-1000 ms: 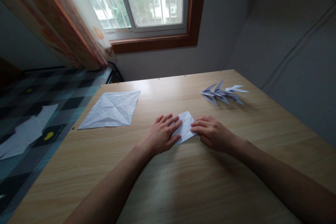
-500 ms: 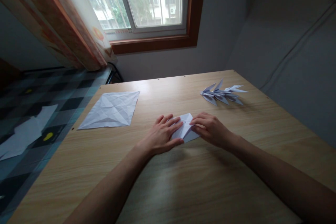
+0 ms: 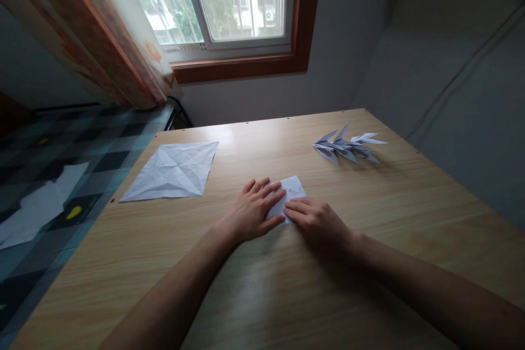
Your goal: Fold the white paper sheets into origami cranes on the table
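Observation:
A small folded sheet of white paper [image 3: 293, 188] lies flat on the wooden table in front of me, partly covered by both hands. My left hand [image 3: 262, 209] rests across its left side, fingers spread and flat. At the lower right of the paper, my right hand [image 3: 318, 221] presses down with its fingers held together and bent. The paper's lower right edge is hidden under those fingers. Farther left lies a larger white sheet [image 3: 174, 170] with a web of crease lines. Several pointed folded paper pieces, joined in a leafy row [image 3: 344, 146], sit at the back right.
The wooden table [image 3: 246, 147] has a far edge below a barred window [image 3: 241, 0]. To the left, a lower checked surface [image 3: 24, 279] holds loose white paper [image 3: 39, 210]. A curtain [image 3: 106, 38] hangs behind it. A grey wall [image 3: 459, 98] borders the right.
My right hand has moved down and toward me, from pinching a raised flap to pressing at the paper's lower right. The flap now lies flat. My left hand stays put.

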The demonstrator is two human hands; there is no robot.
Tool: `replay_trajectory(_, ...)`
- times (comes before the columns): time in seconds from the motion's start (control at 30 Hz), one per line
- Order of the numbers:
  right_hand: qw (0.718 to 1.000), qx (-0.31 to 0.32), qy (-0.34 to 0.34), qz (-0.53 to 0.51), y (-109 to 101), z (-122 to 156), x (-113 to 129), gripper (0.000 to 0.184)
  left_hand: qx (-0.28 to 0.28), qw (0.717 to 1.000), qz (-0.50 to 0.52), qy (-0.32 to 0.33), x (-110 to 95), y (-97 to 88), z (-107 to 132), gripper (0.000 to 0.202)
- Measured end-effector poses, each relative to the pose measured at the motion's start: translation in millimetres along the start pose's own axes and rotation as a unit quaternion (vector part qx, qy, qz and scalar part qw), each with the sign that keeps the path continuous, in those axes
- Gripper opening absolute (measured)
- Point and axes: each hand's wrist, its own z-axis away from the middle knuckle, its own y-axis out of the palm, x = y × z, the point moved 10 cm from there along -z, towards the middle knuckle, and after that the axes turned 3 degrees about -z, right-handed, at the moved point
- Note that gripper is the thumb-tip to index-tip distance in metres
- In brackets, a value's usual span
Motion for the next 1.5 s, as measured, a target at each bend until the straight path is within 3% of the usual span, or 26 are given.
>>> replay_trajectory(0.13,1.000,-0.012,-0.011,-0.014,-5,5,-3,0.022,0.006,1.000,0.002,0.001,0,1.6,-1,0.059)
replay_trajectory(0.37,0.994,-0.015,0.109,-0.003,-9,17,-56,0.030,0.011,1.000,0.000,0.000,0,1.7,-1,0.064)
replay_trajectory(0.6,0.974,-0.086,0.133,-0.159,-23,8,-57,0.058,0.009,1.000,0.005,-0.005,1,1.7,-1,0.074)
replay_trajectory(0.67,0.973,-0.074,0.126,-0.181,-25,7,-56,0.045,0.001,1.000,0.015,-0.006,2,1.1,-1,0.079)
replay_trajectory(0.73,0.975,-0.028,0.097,-0.196,-20,8,-52,0.021,-0.007,1.000,0.029,-0.009,4,0.7,-1,0.085)
replay_trajectory(0.8,0.978,0.012,0.064,-0.198,-15,12,-48,0.010,-0.010,0.999,0.041,-0.016,6,1.0,0,0.092)
replay_trajectory(0.9,0.982,0.027,0.046,-0.184,-11,15,-48,0.011,-0.011,0.999,0.048,-0.016,7,1.2,0,0.097)
replay_trajectory(1.13,0.983,0.032,0.056,-0.175,-12,13,-53,0.011,-0.022,0.997,0.068,0.018,0,-5.4,3,0.083)
replay_trajectory(1.33,0.988,0.054,0.047,-0.140,-12,12,-52,0.009,-0.106,0.993,0.042,0.018,3,-18.3,6,0.078)
replay_trajectory(1.5,0.994,0.063,0.010,-0.088,-12,11,-41,0.017,-0.109,0.994,-0.005,-0.017,8,-17.8,4,0.052)
